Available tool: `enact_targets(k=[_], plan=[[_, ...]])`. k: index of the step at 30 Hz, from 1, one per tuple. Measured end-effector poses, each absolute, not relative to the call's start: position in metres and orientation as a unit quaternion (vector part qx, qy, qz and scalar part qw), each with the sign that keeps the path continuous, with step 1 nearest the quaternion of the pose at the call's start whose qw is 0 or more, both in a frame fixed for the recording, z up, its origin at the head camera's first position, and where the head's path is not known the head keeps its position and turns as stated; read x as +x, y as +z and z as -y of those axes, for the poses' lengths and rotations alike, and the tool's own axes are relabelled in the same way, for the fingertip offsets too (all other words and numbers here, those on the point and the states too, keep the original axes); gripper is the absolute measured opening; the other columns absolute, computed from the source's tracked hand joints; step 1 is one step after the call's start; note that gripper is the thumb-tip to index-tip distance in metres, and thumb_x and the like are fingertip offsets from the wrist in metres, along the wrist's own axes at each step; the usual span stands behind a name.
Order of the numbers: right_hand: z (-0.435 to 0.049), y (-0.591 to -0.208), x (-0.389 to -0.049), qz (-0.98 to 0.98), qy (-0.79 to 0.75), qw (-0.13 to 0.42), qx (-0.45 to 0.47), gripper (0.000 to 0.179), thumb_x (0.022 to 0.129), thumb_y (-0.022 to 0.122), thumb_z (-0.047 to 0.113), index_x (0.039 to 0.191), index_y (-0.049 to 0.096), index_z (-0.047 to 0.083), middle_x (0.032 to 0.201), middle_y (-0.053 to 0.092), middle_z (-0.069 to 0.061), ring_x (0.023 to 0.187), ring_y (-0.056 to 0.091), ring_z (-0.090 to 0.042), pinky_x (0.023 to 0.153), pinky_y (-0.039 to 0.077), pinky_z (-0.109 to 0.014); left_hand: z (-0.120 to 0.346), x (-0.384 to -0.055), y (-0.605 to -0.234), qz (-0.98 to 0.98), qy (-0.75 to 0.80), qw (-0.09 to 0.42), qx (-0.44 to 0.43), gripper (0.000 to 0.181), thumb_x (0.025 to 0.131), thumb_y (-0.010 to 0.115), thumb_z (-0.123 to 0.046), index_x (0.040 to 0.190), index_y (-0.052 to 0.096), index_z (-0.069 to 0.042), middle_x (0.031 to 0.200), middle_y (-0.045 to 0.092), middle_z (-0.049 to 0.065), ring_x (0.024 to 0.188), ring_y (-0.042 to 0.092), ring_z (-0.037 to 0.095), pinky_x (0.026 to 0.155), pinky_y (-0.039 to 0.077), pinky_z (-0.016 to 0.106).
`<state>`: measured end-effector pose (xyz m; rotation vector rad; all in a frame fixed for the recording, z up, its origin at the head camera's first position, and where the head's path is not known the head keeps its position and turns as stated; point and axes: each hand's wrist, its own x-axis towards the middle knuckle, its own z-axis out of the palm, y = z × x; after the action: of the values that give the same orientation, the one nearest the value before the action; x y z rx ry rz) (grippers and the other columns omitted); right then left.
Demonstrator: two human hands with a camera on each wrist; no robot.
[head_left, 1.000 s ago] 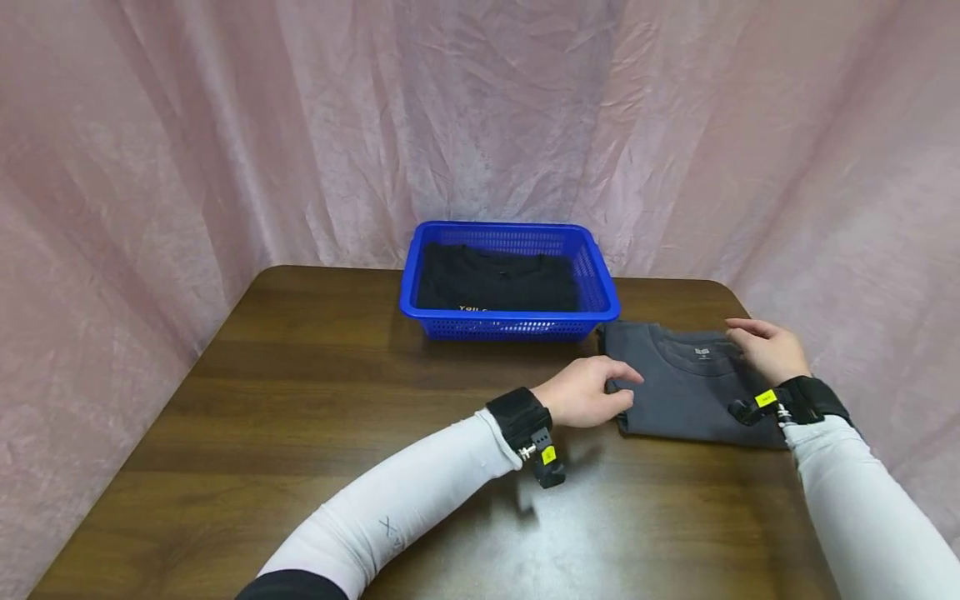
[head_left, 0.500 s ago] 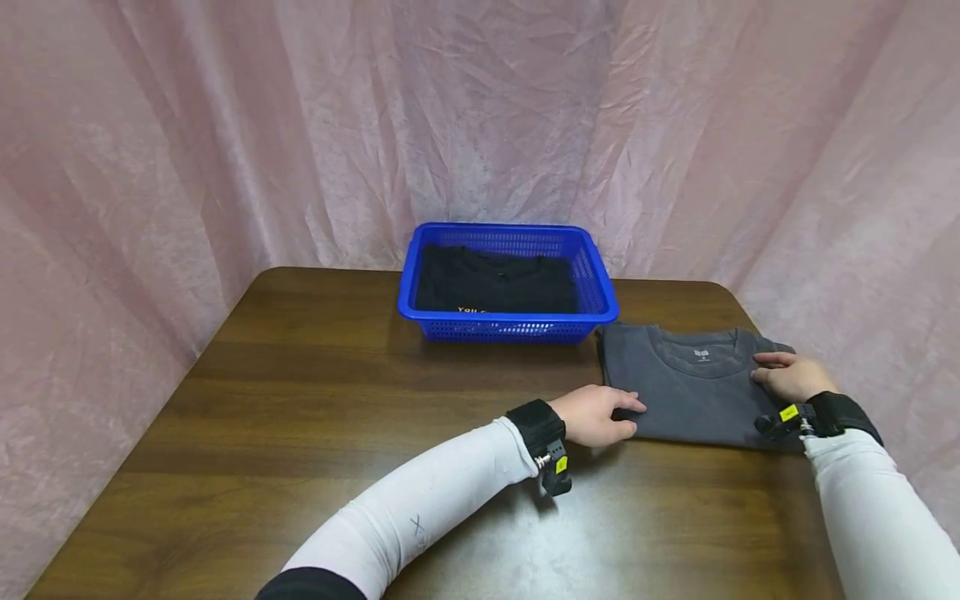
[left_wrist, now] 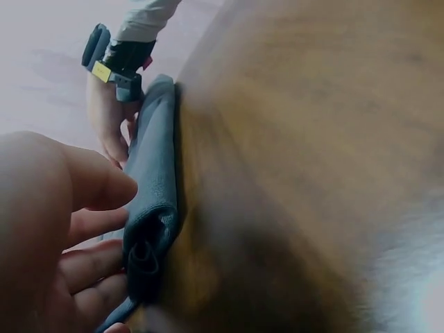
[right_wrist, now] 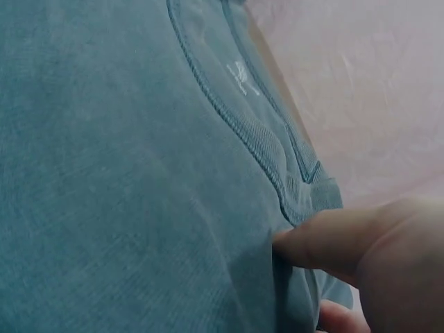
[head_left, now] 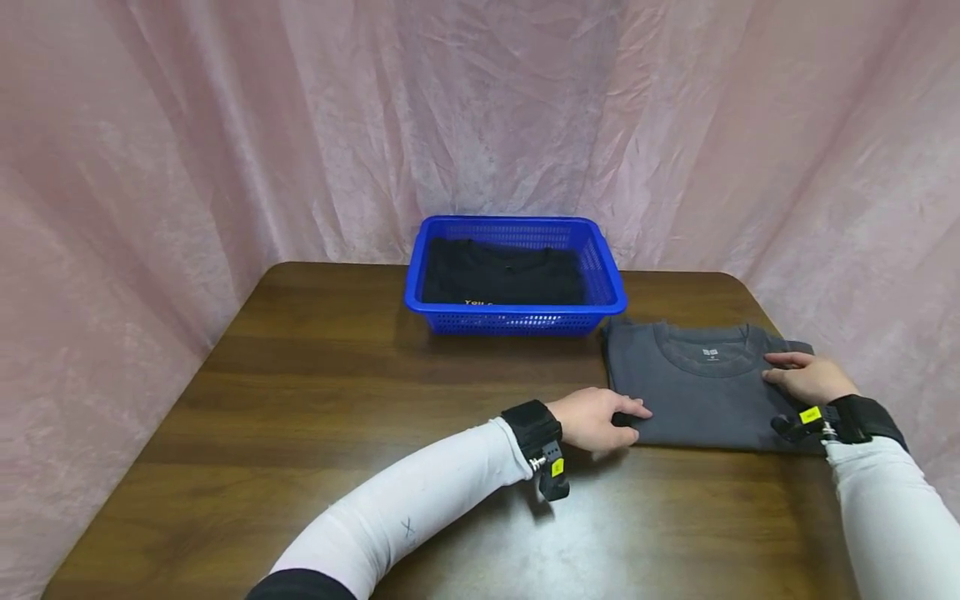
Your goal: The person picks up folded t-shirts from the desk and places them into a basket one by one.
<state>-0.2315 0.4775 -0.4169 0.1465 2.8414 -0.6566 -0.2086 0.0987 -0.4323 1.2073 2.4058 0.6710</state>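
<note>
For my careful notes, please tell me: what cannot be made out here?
Head view: the full yellow lettering on the folded black cloth shirt; the rim of the blue plastic basket covers part.
Head view: white print inside the folded dark-grey cloth T-shirt; too small to read.
Right wrist view: rest of the bare right hand, cut off by the edges.

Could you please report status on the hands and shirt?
Left hand at left edge of grey shirt; right hand touching its right side. Shirt folded on table. Blue basket beyond, not blocking.
</note>
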Motion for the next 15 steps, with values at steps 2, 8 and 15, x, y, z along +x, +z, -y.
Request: enact_targets(k=[2,8,15], plan=[[-0.476,-0.415,-0.230,-0.968,-0.222,0.112,0.045,0.060,0.102,0.051,0.035,0.140,0.041,-0.011,0.134,0.027,-0.048,0.117,0.031,-0.060,0.091,0.034,-0.070,-0.096,-0.204,-0.428,-0.852,0.239,0.188,0.427,0.044,0.099,0.056,-0.031,0.142,0.053,-0.028,0.145,0.042,-0.014,0.128,0.026,-0.008,0.108,0.026,0.015],[-0.471,-0.415,-0.218,-0.970,-0.213,0.106,0.051,0.060,0.101,0.053,0.036,0.139,0.043,-0.009,0.132,0.031,-0.047,0.113,0.036,-0.060,0.086,0.037,-0.069,-0.089,-0.191,-0.427,-0.850,0.226,0.188,0.436,0.044,0.099,0.057,-0.032,0.143,0.052,-0.029,0.146,0.041,-0.014,0.129,0.025,-0.008,0.108,0.025,0.015],[-0.466,-0.417,-0.205,-0.970,-0.215,0.107,0.048,0.061,0.100,0.054,0.035,0.139,0.043,-0.009,0.132,0.030,-0.048,0.114,0.033,-0.061,0.086,0.036,-0.071,-0.080,-0.176,-0.425,-0.845,0.220,0.206,0.442,0.044,0.100,0.057,-0.034,0.144,0.050,-0.031,0.147,0.038,-0.018,0.129,0.022,-0.010,0.110,0.023,0.016]])
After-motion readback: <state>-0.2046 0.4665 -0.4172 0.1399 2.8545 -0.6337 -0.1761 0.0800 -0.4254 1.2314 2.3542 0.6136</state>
